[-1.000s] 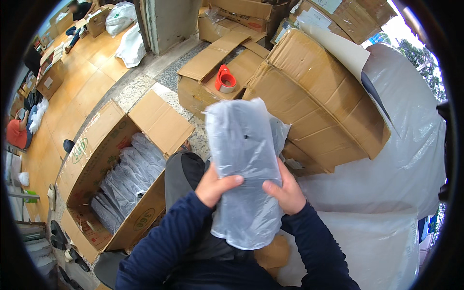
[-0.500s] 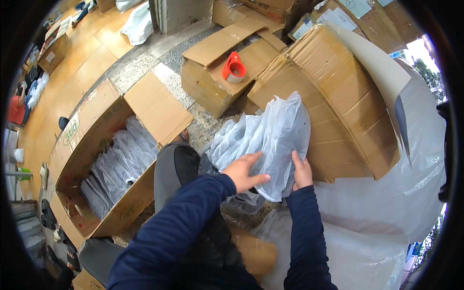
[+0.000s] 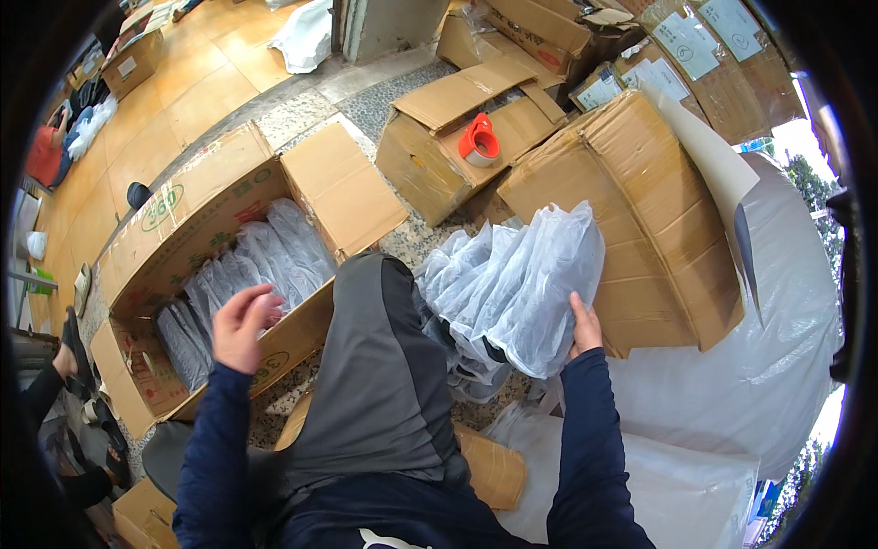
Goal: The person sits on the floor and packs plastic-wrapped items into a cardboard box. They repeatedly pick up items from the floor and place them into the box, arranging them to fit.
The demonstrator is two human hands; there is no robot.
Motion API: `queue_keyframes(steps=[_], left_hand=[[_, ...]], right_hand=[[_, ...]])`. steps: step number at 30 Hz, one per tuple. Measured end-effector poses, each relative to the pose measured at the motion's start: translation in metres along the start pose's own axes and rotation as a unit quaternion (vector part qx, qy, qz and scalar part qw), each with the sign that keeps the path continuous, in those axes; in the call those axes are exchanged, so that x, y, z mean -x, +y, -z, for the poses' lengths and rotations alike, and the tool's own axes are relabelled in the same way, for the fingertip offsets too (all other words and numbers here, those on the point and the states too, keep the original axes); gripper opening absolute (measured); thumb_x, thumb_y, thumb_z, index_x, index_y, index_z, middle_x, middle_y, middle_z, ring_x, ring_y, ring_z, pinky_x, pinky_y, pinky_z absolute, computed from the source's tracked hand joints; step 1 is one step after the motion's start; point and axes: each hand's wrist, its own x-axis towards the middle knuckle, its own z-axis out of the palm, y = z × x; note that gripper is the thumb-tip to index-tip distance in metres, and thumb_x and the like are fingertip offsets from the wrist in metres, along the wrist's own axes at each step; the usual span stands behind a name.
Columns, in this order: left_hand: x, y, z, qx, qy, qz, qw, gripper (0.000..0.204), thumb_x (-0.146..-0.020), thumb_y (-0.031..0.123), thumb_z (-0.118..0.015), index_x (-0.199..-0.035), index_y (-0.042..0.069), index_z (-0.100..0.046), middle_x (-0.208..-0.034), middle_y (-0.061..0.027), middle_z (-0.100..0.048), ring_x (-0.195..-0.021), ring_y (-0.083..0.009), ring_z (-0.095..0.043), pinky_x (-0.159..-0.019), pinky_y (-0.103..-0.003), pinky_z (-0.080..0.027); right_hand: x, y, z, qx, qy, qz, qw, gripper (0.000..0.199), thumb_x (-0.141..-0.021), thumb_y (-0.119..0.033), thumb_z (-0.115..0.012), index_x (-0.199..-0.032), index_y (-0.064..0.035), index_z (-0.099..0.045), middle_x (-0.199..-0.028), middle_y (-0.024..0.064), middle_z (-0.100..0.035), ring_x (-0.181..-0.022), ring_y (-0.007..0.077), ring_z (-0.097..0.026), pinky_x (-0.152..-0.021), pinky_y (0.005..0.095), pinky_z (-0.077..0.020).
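Left hand (image 3: 242,328): raised over the near edge of the open box, fingers half curled, nothing in it that I can see.
Right hand (image 3: 583,328): fingers against the right end of the outside row; how firmly I hold it, I cannot tell.
Outside row (image 3: 517,279): packs in cloudy plastic bags, leaning together just beyond my grey trouser knee (image 3: 375,302).
Inside row (image 3: 274,256): more bagged packs, standing in the open box (image 3: 183,206) between its short ends.
Progress: partway, I judge; one row is boxed, the other lies outside, and the flaps are unclosed.
Floor: speckled stone (image 3: 412,240) between the box's right flap and the smaller carton (image 3: 416,165).
Tape: red dispenser (image 3: 477,139) on that carton's top, toward its right edge.
Right side: big carton (image 3: 631,220), white sheeting (image 3: 677,366) past its lower edge.
Room: orange tiles (image 3: 197,69), a white sack (image 3: 305,38), someone in a red top (image 3: 46,157).
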Motion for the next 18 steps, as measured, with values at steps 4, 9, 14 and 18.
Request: queue_keyframes(steps=[4,9,14,18], left_hand=[[0.059,-0.027,0.143,-0.062,0.152,0.026,0.986,0.028,-0.097,0.019,-0.056,-0.115,-0.001,-0.062,-0.095,-0.0102,-0.070,-0.076,-0.0116,-0.065,-0.066,-0.025,-0.053],[0.108,-0.022,0.220,-0.239,0.162,0.049,0.956,0.031,-0.092,0.021,-0.065,-0.109,-0.004,-0.065,-0.088,-0.0077,-0.068,-0.076,-0.0125,-0.062,-0.070,-0.027,-0.051],[0.114,-0.023,0.276,-0.296,0.241,0.081,0.921,0.036,-0.088,0.024,-0.070,-0.108,-0.005,-0.066,-0.092,-0.0142,-0.071,-0.083,-0.0178,-0.067,-0.078,-0.030,-0.053],[0.111,-0.071,0.297,-0.378,0.203,0.238,0.871,0.053,-0.083,0.042,-0.069,-0.113,-0.002,-0.066,-0.106,-0.0217,-0.069,-0.098,-0.0297,-0.068,-0.089,-0.037,-0.052]], right_hand=[[-0.012,-0.014,-0.029,0.089,0.060,0.053,0.993,0.052,-0.092,-0.034,-0.065,-0.126,0.0042,-0.054,-0.119,0.0144,-0.061,-0.111,0.0243,-0.057,-0.098,0.0369,-0.0432],[0.045,-0.077,-0.074,0.308,0.259,0.392,0.828,0.027,-0.095,-0.017,-0.059,-0.114,0.0025,-0.062,-0.113,0.0135,-0.064,-0.105,0.0225,-0.059,-0.095,0.0352,-0.0459],[0.081,-0.077,-0.259,0.213,-0.142,0.372,0.892,0.019,-0.094,-0.006,-0.056,-0.110,0.0026,-0.063,-0.107,0.0095,-0.066,-0.097,0.0162,-0.062,-0.088,0.0284,-0.0486],[0.124,0.019,-0.428,0.293,-0.438,0.289,0.799,0.018,-0.089,-0.008,-0.063,-0.104,0.0013,-0.065,-0.097,0.0087,-0.068,-0.090,0.0149,-0.063,-0.083,0.0281,-0.0499]])
